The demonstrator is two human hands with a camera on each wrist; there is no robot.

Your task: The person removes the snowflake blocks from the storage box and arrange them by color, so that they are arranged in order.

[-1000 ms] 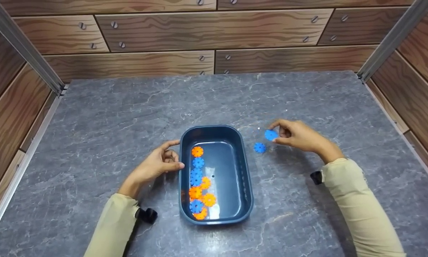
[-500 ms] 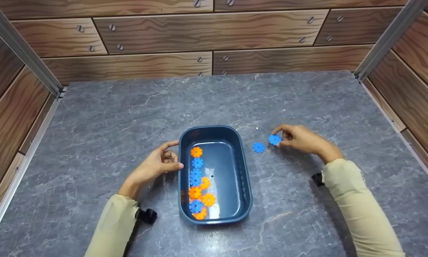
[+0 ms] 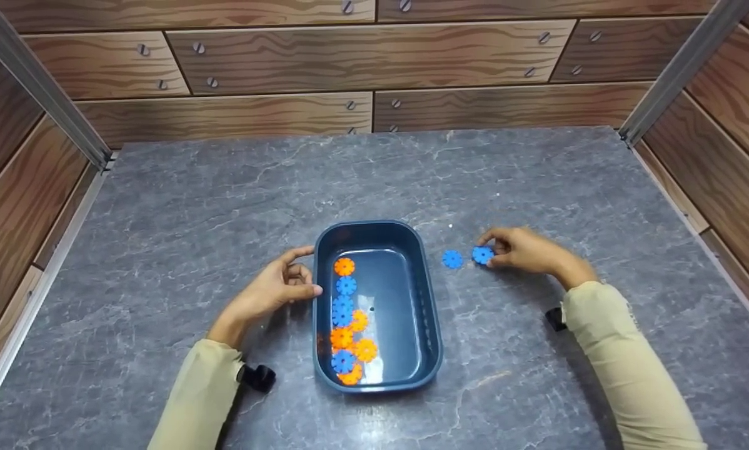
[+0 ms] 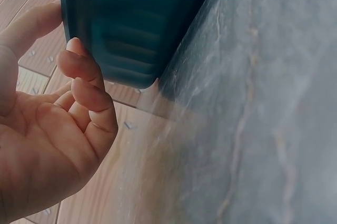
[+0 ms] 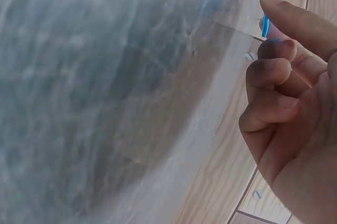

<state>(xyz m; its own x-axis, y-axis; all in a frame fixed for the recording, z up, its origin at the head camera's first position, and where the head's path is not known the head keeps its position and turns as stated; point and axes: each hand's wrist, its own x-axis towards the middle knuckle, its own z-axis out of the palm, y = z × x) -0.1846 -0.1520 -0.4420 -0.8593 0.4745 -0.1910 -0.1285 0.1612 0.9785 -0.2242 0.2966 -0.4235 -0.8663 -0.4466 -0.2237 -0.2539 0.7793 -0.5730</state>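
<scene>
Right hand point(image 3: 521, 251) is shifting nearer the person than in the earlier frame, pinching a blue disc point(image 3: 482, 255) between thumb and forefinger, its thinness presumably demanding that grip. Orange pieces point(image 3: 366, 350) and blue pieces point(image 3: 342, 315) are lying along the left side of the tray point(image 3: 406, 312). Left hand point(image 3: 267, 289) is holding the rim by thumb and forefinger, apparently for steadying, other fingers curling loosely. One loose disc point(image 3: 452, 259) is lying between tray and right hand.

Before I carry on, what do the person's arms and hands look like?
The sleeves are long, pale khaki and lightly creased. A small black device sits at each wrist end. The left hand and right hand are bare, without gloves.
</scene>
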